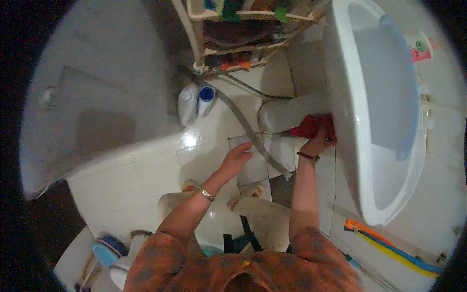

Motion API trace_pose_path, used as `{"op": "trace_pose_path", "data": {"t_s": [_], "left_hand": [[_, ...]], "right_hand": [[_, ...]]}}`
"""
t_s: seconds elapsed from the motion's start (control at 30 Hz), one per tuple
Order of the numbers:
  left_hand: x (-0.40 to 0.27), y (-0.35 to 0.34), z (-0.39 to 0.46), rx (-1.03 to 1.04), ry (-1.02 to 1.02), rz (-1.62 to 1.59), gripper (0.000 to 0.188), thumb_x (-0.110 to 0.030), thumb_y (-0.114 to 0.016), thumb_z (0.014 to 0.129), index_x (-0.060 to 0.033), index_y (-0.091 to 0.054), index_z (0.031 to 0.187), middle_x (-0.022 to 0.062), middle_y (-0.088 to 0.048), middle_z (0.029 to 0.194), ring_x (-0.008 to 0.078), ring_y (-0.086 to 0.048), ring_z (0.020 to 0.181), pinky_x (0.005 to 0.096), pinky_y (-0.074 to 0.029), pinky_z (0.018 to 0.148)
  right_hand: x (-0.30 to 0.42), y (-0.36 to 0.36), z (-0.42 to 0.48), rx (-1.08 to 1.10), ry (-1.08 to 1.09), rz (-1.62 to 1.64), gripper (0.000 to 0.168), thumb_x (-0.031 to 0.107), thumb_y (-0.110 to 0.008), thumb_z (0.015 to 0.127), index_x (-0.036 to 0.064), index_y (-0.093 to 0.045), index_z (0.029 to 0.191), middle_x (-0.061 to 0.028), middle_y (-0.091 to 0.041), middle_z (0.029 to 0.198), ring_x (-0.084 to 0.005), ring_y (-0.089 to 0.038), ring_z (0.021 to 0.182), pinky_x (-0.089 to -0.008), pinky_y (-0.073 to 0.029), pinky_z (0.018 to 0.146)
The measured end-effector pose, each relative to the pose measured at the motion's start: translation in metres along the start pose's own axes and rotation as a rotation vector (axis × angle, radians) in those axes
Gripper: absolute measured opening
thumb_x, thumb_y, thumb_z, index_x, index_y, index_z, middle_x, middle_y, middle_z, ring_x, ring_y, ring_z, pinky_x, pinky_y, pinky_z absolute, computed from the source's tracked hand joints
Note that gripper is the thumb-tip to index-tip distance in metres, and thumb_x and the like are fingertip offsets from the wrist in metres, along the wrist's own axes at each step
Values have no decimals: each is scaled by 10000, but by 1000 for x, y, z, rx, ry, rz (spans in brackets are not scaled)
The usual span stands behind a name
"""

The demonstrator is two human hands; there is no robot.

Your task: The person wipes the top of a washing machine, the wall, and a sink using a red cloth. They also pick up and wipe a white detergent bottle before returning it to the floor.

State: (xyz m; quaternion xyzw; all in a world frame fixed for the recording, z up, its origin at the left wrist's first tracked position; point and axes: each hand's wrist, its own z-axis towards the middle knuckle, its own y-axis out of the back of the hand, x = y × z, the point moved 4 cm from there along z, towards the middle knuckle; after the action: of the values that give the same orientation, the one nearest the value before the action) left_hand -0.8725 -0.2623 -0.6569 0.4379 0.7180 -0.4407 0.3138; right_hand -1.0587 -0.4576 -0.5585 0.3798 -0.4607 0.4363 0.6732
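Observation:
My right hand grips a dark red cloth and holds it against the lower part of the white washbasin pedestal, below the basin's rim. Part of the cloth is hidden behind my fingers. My left hand hangs in the air over the tiled floor with nothing in it, thumb a little apart from the fingers. Just beyond its fingertips runs a grey drain hose, which ends near a floor corner below my right wrist. The white washbasin overhangs on the right, with a pale blue plastic basin inside.
Two white bottles, one blue-capped, stand beside a large grey appliance or cabinet. A cream rack with stored items rises at the back. A thin dark hose crosses the floor. Coloured strips lie at lower right.

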Motion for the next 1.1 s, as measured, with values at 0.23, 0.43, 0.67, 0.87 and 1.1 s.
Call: {"op": "trace_pose_path", "data": {"t_s": [0.23,0.43,0.67,0.87,1.1], "left_hand": [[-4,-22,86,127,-106,86,456,-253,-582,934,-79,-476,1342,48,-533,1300,167,-482,1199,324,-385,1017],[-49,-64,102,223,-122,-109,574,-360,-642,884,-51,-458,1331,49,-545,1254,184,-501,1168,337,-401,1004],[-90,-81,137,19,-194,-195,412,-317,-648,859,-55,-567,1165,84,-629,1067,218,-607,920,372,-479,857],[-181,-154,141,-218,-1173,658,468,-296,-636,812,-14,-552,1176,175,-587,1147,360,-533,1091,477,-381,974],[-122,-147,167,-101,-1211,515,542,-240,-666,804,-37,-463,1264,188,-497,1278,379,-467,1176,449,-371,1003]], "right_hand": [[-113,-13,-21,-176,71,-167,709,164,-679,815,31,-314,1408,-131,-477,1334,-290,-480,1189,-383,-374,1040],[-60,-26,-44,564,-171,-109,577,271,-628,889,31,-398,1362,-110,-495,1321,-248,-484,1182,-368,-386,1007],[-17,62,13,339,302,-421,368,225,-497,968,20,-526,1273,-103,-556,1259,-200,-538,1107,-314,-460,885],[11,32,22,253,167,-253,441,148,-495,954,-41,-417,1345,-144,-467,1359,-221,-463,1208,-347,-375,1006],[16,29,18,338,87,-249,638,89,-472,922,-1,-178,1481,-160,-268,1511,-233,-304,1368,-339,-279,1082]]}}
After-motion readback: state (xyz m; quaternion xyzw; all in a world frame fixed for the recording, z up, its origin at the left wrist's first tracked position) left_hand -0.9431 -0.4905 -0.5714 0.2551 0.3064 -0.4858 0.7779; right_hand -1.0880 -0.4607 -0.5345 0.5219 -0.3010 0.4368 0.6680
